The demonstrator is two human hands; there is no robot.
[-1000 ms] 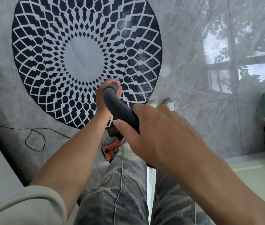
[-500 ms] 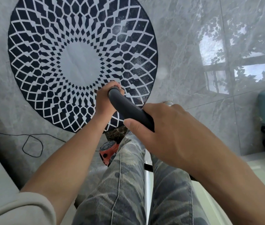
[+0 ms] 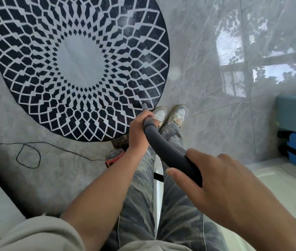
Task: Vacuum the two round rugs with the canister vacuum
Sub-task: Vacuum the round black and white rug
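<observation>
Grey hose (image 3: pixel 169 151), gripped by left hand (image 3: pixel 139 129) and right hand (image 3: pixel 221 180), has swung its nozzle (image 3: pixel 145 106) onto the rug's (image 3: pixel 80 57) dusty right edge.

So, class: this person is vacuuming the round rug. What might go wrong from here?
1. The black cord lies looped on the floor near the feet; a step could catch it.
2. The left hand holds the hose tip at the rug edge; suction may lift or ruck it.
3. The canister stands close by the left leg; stepping back could knock it.
</observation>
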